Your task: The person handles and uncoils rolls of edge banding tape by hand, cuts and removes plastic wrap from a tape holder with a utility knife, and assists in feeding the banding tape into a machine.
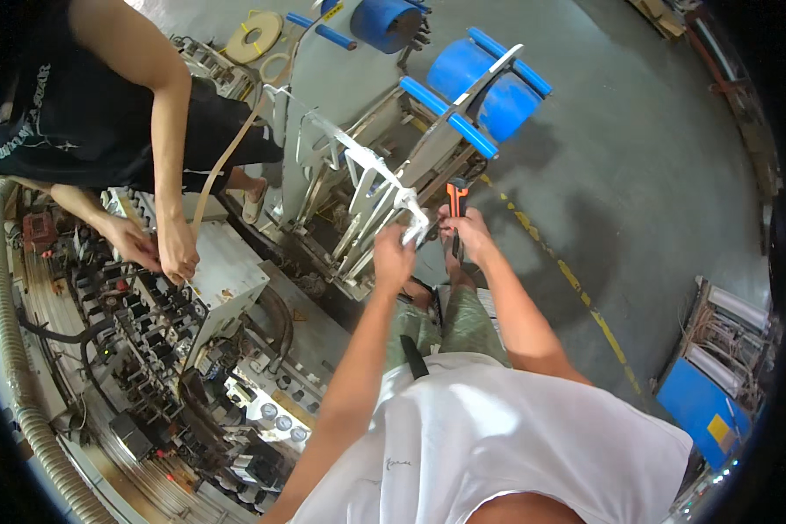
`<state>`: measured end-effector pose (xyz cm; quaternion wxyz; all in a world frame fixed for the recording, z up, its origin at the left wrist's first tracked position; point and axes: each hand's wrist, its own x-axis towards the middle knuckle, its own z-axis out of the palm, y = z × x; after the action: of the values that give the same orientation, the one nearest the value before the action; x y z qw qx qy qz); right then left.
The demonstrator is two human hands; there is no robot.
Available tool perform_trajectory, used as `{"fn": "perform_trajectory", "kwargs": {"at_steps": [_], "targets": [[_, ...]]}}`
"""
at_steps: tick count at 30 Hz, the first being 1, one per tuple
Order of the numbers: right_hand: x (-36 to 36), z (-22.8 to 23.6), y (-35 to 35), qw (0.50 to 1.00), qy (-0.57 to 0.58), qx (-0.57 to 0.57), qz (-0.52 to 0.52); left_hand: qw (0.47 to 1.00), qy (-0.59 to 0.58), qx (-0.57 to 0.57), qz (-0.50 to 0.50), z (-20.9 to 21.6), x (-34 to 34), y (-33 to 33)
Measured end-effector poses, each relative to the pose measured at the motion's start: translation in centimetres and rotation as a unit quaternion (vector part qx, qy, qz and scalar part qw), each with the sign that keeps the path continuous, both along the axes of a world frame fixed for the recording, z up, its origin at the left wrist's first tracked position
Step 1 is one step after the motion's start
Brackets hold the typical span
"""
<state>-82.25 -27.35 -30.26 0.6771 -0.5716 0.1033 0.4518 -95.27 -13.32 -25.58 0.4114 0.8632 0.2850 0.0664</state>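
My right hand point(470, 234) is closed round an orange and black utility knife point(458, 197), held upright with its orange end pointing away from me. Just to its left, my left hand point(396, 256) has its fingers bent together at the lower end of a long white strip point(375, 163). That strip looks twisted and runs up and away to the far left, along a metal rack. What exactly the left fingertips pinch is partly hidden. Both hands are in front of my body, close together but apart.
Blue rollers point(487, 87) sit on the metal rack point(445, 140) ahead. To the left, another person's hand point(177, 249) works over a machine point(140, 323) full of black fittings and hoses. A yellow line point(576, 284) crosses the floor; a blue-panelled unit point(699, 410) stands right.
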Motion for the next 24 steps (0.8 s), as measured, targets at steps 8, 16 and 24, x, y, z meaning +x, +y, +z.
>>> {"fn": "perform_trajectory", "kwargs": {"at_steps": [8,16,24], "targets": [[-6.5,7.7,-0.1,0.985,-0.125,-0.093,-0.081,0.92,-0.078,-0.349,0.159,-2.3,-0.3,-1.6],[-7.3,4.0,2.3,0.966,-0.191,-0.171,-0.014,0.784,-0.132,-0.52,0.312,-0.9,0.3,-2.2],[-6.8,4.6,2.5,0.962,-0.207,-0.178,0.028,0.82,-0.073,-0.532,0.195,-1.5,-0.9,-1.0]]}}
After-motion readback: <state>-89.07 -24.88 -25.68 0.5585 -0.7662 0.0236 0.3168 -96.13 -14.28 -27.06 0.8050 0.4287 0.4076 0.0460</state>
